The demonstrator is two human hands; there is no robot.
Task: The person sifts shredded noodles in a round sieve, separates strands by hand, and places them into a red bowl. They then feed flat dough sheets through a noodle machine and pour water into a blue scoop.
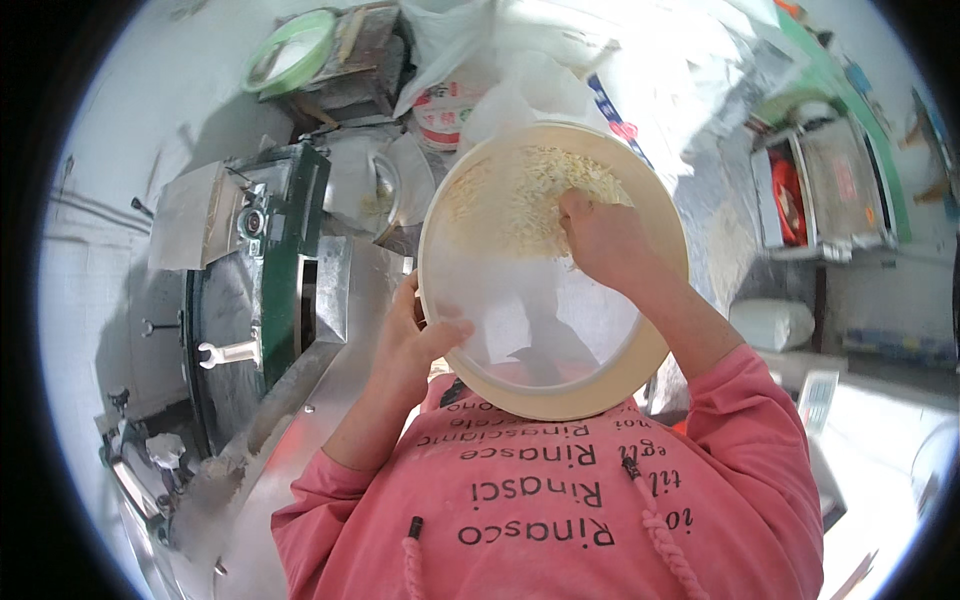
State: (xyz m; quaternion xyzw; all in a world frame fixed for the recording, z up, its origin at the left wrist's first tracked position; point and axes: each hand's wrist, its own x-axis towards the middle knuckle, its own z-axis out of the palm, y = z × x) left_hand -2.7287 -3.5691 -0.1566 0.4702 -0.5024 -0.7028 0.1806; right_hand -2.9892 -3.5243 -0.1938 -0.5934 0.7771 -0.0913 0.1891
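A round sieve (559, 401) with a wide cream-coloured rim and a fine pale mesh is held tilted against my chest. My left hand (427, 337) grips its left rim, the thumb over the inner edge and the fingers behind. In the upper part of the sieve lies a heap of pale, flaky shreds (540, 187); what they are I cannot tell. My right hand (600, 232) is inside the sieve, its fingers curled down at the right side of the heap. The fingertips are partly hidden, and some shreds touch them. The lower mesh shows shadows.
A green-framed machine (289, 277) with a metal chute (330, 289) stands close at the left. Beyond it are a steel bowl (386, 187) and a printed sack (442, 120). A green basin (322, 45) rests on a wooden stand. A metal cabinet (840, 187) is at the right.
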